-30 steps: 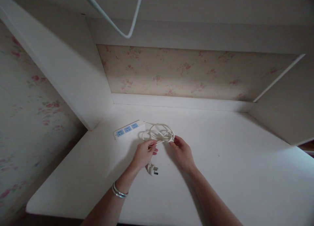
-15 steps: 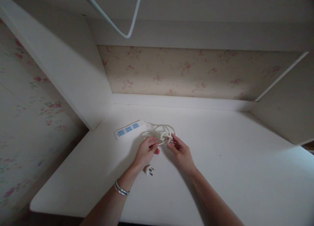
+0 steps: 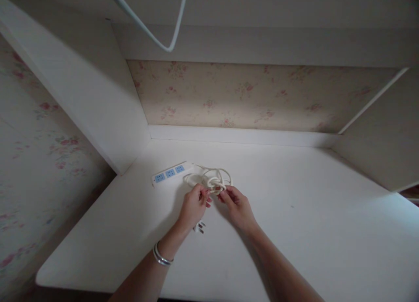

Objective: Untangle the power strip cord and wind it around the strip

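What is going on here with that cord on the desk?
A person is handling a power strip's cord with both bare hands. The left hand and right hand each pinch the bundled loops, which lie on the white desk. The strip lies flat just left of the loops, with its blue sockets facing up. The plug lies loose on the desk beside the left wrist, which wears bangles.

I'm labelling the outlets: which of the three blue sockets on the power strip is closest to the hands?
The blue socket at the end of the power strip where the cord comes out; the other two lie farther along, toward its free end.
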`<state>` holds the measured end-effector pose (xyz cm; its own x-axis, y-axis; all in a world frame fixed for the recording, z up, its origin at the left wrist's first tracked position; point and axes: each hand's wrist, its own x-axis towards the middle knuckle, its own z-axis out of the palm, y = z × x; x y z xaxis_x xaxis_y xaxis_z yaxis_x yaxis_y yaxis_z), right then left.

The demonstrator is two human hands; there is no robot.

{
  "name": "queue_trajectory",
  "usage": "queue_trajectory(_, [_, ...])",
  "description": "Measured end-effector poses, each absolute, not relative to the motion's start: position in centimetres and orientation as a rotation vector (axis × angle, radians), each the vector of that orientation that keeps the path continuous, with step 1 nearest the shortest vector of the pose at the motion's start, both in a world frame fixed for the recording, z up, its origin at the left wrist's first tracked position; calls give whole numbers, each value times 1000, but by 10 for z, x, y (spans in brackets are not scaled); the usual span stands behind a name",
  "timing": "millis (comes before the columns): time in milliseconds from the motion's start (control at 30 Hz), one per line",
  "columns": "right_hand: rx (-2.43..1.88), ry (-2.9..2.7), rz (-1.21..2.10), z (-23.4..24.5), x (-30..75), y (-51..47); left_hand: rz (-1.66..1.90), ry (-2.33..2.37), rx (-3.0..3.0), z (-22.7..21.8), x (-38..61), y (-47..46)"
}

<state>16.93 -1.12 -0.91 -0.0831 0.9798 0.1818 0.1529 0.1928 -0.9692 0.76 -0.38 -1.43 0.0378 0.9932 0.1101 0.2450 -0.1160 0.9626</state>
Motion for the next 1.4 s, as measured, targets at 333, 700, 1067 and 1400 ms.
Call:
queue_trajectory(333, [-1179,-1539,933,0,169,-14,1051,1338,1965,14,11,-19])
queue_trajectory(700, [-1135,-1200,1118,-9,176,-3,1109,1381,2246,13,8,-17])
queue_trajectory(1067, [-1274,-934,1085,-5,177,-1,1070,1053,2021,13,8,-10])
queue_trajectory(1400, [-1407,-933,943,-8,182,1,780,781,1314,27,7,-12])
